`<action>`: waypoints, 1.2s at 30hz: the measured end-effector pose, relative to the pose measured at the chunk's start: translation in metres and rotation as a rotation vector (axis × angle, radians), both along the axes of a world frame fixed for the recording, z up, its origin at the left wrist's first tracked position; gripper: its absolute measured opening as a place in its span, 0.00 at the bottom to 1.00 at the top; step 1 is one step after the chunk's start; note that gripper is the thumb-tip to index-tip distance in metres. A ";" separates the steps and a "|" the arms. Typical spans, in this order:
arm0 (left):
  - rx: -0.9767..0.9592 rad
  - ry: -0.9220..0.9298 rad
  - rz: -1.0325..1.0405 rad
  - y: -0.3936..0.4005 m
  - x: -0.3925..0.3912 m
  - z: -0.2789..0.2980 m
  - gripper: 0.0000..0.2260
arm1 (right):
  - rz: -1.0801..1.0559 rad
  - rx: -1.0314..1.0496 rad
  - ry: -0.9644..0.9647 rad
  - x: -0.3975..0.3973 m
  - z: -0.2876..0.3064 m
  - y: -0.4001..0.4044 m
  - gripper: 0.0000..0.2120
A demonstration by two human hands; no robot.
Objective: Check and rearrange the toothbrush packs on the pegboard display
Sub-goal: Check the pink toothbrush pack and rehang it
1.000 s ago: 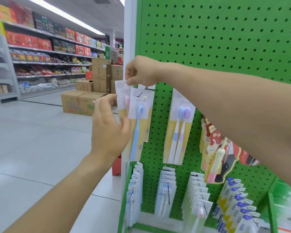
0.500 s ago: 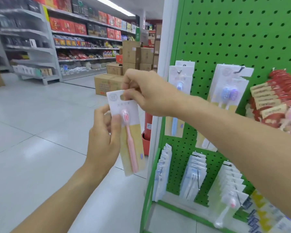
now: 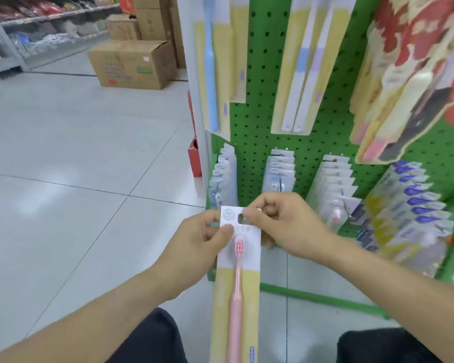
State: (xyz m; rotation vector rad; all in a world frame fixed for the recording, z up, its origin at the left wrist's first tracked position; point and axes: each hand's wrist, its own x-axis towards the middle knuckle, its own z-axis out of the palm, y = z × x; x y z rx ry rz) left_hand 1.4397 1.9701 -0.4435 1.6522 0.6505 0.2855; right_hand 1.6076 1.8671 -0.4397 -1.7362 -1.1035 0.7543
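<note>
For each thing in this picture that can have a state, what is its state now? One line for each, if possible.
Pink toothbrush pack: off the pegboard, held in both hands.
Left hand: pinches the pack's upper left edge.
Right hand: pinches the pack's top by the hanging hole.
Blue toothbrush pack: hanging on the pegboard.
Cardboard box: on the floor, flaps closed.

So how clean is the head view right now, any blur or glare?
Head view: the pink toothbrush pack in both hands is fairly sharp; the red packs at upper right are motion-smeared; wide-angle bending tilts the pegboard; soft glare on the floor tiles.
</note>
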 end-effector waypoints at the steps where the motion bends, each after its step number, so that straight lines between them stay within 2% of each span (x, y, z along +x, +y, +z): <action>1: -0.018 0.026 -0.019 -0.004 0.005 -0.007 0.08 | 0.008 -0.014 0.000 0.005 -0.007 -0.004 0.08; 5: -0.069 0.074 -0.067 -0.011 0.024 -0.020 0.12 | 0.026 -0.042 -0.016 0.022 -0.021 -0.013 0.08; 15: -0.168 0.108 -0.085 -0.020 0.052 -0.026 0.11 | 0.058 -0.054 -0.066 0.042 -0.045 -0.028 0.09; 24: -0.321 0.063 -0.069 -0.028 0.069 -0.013 0.11 | 0.066 -0.048 -0.031 0.055 -0.035 -0.034 0.07; 28: -0.353 0.057 -0.085 -0.032 0.070 -0.009 0.12 | 0.060 -0.070 -0.026 0.069 -0.020 -0.039 0.11; 31: -0.343 0.059 -0.049 -0.030 0.071 -0.011 0.12 | 0.032 -0.075 -0.174 0.070 -0.020 -0.045 0.16; 34: -0.342 0.057 0.015 -0.030 0.073 -0.013 0.11 | -0.007 -0.002 -0.424 0.064 -0.020 -0.045 0.16; 36: -0.343 0.047 0.051 -0.031 0.075 -0.013 0.11 | -0.014 0.065 -0.482 0.059 -0.020 -0.042 0.15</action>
